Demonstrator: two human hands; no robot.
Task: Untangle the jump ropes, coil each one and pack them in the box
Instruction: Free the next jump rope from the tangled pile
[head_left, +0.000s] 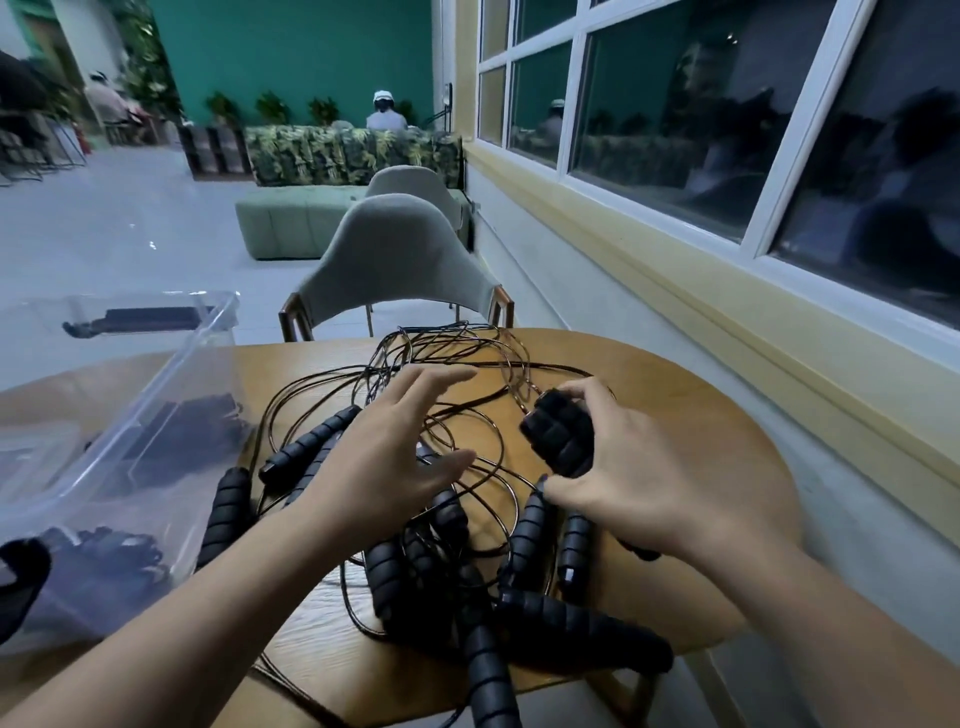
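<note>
Our right hand (649, 488) grips what seems a pair of black handles (558, 439), their cords (485, 399) trailing left into the tangle (415, 345) on the worktop (675, 415), directly under our open, spread left hand (384, 457).

Round wooden table (670, 395) w/ tangled jump ropes (447, 519) & clear plastic box (171, 364) on it.

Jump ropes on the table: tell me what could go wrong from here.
1. The right hand grips a pair of handles whose cords run into the tangle; pulling may tighten knots.
2. A loose handle lies at the near edge of the table; dragged cords could take it to the floor.
</note>
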